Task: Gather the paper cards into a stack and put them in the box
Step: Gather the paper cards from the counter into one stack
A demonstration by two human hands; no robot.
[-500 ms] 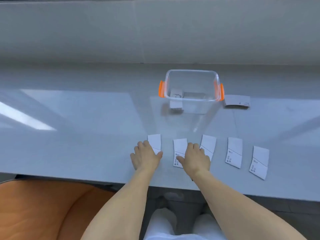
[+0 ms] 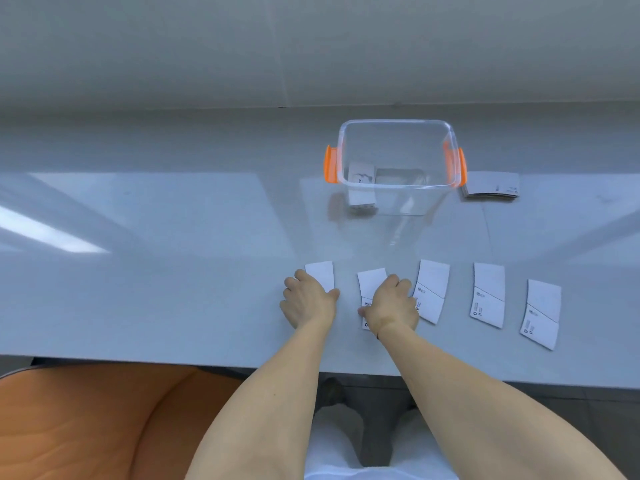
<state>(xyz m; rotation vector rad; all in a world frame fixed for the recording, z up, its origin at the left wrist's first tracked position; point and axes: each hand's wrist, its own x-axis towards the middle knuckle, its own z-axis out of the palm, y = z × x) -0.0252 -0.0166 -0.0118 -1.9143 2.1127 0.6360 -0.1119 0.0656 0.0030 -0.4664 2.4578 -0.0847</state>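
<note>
Several white paper cards lie in a row near the table's front edge. My left hand [image 2: 308, 299] rests flat on the leftmost card [image 2: 322, 273], covering its lower part. My right hand [image 2: 391, 306] lies on the second card [image 2: 371, 280], fingers curled at its right edge, thumb on its lower left. Further right lie a third card [image 2: 433, 289], a fourth card [image 2: 488, 294] and a fifth card [image 2: 542, 313], untouched. Behind them stands a clear plastic box [image 2: 394, 126] with orange handles, holding a few cards [image 2: 362, 174].
A small stack of cards [image 2: 491, 185] lies on the table right of the box. The grey table [image 2: 173, 254] meets a wall behind. An orange chair seat [image 2: 86, 420] sits below the front edge at the left.
Both hands have stayed on the first two cards; my right hand has slid slightly right across the second card. The other cards and the box have not moved.
</note>
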